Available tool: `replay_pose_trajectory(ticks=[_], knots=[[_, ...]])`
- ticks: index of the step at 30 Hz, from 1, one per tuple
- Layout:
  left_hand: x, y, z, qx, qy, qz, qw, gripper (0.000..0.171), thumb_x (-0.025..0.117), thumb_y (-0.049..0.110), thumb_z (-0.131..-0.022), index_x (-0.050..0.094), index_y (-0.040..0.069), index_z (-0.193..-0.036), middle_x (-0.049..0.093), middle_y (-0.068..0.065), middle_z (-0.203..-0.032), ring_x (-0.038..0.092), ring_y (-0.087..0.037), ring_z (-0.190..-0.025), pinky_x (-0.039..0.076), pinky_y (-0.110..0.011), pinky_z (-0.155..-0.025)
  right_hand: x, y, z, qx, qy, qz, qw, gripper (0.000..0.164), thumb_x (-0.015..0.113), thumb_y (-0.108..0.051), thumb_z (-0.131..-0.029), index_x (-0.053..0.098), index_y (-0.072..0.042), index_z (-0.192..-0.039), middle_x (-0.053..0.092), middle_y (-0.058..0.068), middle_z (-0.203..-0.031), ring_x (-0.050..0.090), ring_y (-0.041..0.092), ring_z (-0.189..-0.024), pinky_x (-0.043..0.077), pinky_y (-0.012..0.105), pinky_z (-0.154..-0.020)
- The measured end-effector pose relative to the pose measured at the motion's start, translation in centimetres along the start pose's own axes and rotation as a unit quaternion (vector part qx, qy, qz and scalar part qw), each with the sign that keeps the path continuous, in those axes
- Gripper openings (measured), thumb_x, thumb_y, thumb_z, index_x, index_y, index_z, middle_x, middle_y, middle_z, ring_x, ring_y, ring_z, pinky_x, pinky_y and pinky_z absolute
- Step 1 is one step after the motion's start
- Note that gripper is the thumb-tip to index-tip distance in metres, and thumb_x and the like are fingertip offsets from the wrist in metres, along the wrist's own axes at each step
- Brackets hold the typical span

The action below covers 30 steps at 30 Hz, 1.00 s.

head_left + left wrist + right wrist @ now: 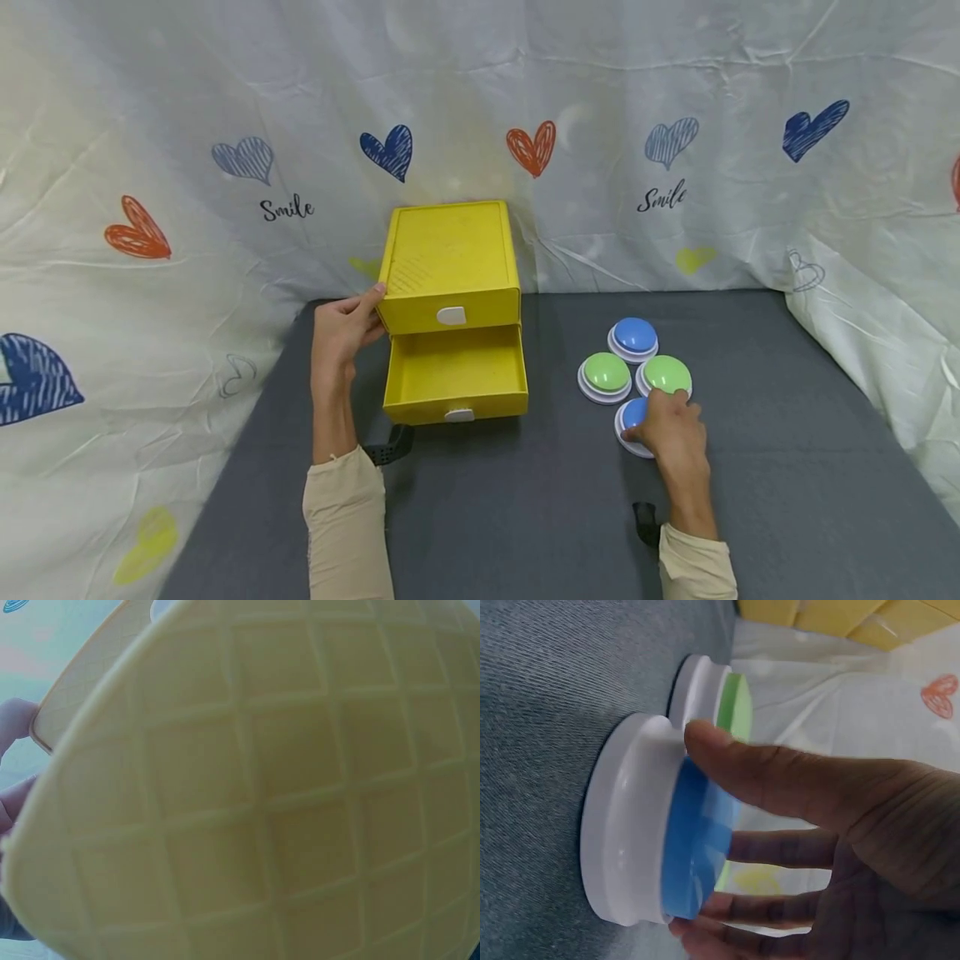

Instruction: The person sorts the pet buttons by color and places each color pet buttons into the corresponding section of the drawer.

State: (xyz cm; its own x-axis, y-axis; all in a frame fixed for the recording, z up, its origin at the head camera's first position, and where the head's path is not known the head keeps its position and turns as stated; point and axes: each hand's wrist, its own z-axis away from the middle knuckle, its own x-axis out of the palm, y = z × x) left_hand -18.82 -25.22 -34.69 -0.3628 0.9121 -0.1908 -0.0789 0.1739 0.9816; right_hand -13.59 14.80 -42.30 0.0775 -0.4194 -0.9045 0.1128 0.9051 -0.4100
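Observation:
A yellow two-drawer box (pixel 450 250) stands with its lower drawer (pixel 457 379) pulled out and its upper drawer pushed in. My left hand (pixel 337 329) grips the box at its front left corner, thumb near the top edge. In the left wrist view the drawer's gridded side (pixel 285 795) hides most of that hand. On the right, my right hand (pixel 673 429) holds a blue push button (pixel 697 832) with a white base, thumb on one side and fingers on the other. The base (pixel 626 825) sits on the dark cloth.
Close around it are two green push buttons (pixel 606 372) and another blue push button (pixel 635 335). A pale curtain (pixel 585 83) printed with hearts hangs behind and at both sides. Dark cloth (pixel 525 517) covers the table.

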Motion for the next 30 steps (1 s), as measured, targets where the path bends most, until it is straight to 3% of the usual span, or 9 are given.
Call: replay_pose_trajectory(ticks=[19, 30], knots=[[0.1, -0.1, 0.2, 0.023, -0.002, 0.001, 0.9997, 0.061, 0.066, 0.055, -0.073, 0.068, 0.007, -0.11, 0.064, -0.014, -0.11, 0.064, -0.019, -0.098, 0.053, -0.029, -0.076, 0.4, 0.4, -0.5, -0.003, 0.016, -0.019, 1.0, 0.05, 0.082, -0.019, -0.061, 0.06, 0.012, -0.094, 0.046, 0.03, -0.092, 0.044, 0.05, -0.083, 0.043, 0.052, -0.056], [0.1, -0.3, 0.2, 0.019, 0.003, -0.003, 0.9998, 0.059, 0.066, 0.056, -0.074, 0.068, 0.008, -0.109, 0.064, -0.013, -0.11, 0.064, -0.018, -0.097, 0.053, -0.027, -0.074, -0.9, 0.1, 0.3, -0.041, 0.065, -0.044, 0.996, 0.048, 0.078, -0.017, -0.061, 0.061, 0.01, -0.097, 0.046, 0.027, -0.093, 0.041, 0.044, -0.078, 0.038, 0.05, -0.064]])
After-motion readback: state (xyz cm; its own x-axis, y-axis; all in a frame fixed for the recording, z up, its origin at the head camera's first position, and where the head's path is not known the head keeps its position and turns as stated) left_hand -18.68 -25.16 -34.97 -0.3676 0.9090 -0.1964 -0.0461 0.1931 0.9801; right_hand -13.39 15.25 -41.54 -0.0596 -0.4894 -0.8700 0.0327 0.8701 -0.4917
